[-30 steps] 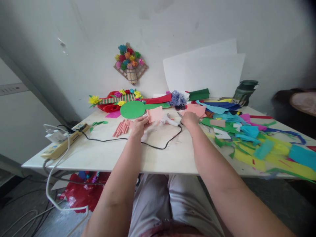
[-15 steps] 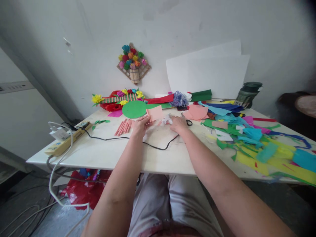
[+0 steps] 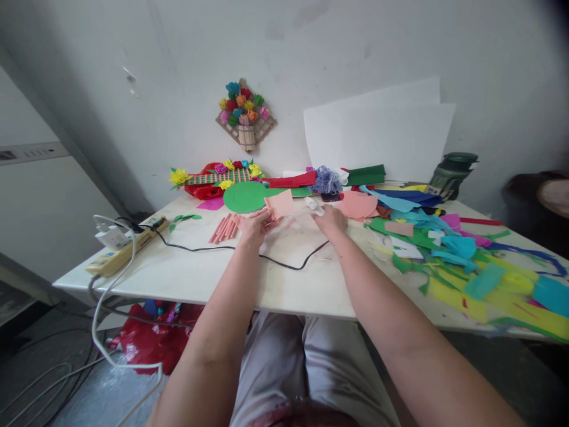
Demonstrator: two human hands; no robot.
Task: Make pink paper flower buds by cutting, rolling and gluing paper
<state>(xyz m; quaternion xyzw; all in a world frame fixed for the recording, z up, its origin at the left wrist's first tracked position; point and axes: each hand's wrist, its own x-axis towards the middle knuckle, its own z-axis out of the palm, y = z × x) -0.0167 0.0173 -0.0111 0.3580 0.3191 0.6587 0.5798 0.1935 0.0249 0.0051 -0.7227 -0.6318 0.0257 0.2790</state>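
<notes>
My left hand (image 3: pixel 253 228) is closed on a piece of pale pink paper (image 3: pixel 281 203), whose flat part stands up beyond the fingers; its lower edge is hidden by them. To that hand's left lies a bunch of pink paper rolls (image 3: pixel 223 229). My right hand (image 3: pixel 329 220) is wrapped round a white glue gun (image 3: pixel 314 206), with its front end showing past the fingers. A black cord (image 3: pixel 284 264) runs across the table to this hand. Behind the hands is a green paper disc (image 3: pixel 243 197). Pink paper sheets (image 3: pixel 359 204) lie right of the right hand.
A yellow power strip (image 3: pixel 128 249) with a white charger (image 3: pixel 111 236) sits at the table's left. Coloured paper scraps (image 3: pixel 448 249) cover the right side. A green bottle (image 3: pixel 452 175) stands behind them. Along the wall lie a flower-trimmed strip (image 3: pixel 222 177) and purple shredded strands (image 3: pixel 326 179).
My right hand has lifted the glue gun slightly and shifted right, with its white tip now turned up. My left hand keeps its hold on the pink paper. The view has shifted slightly.
</notes>
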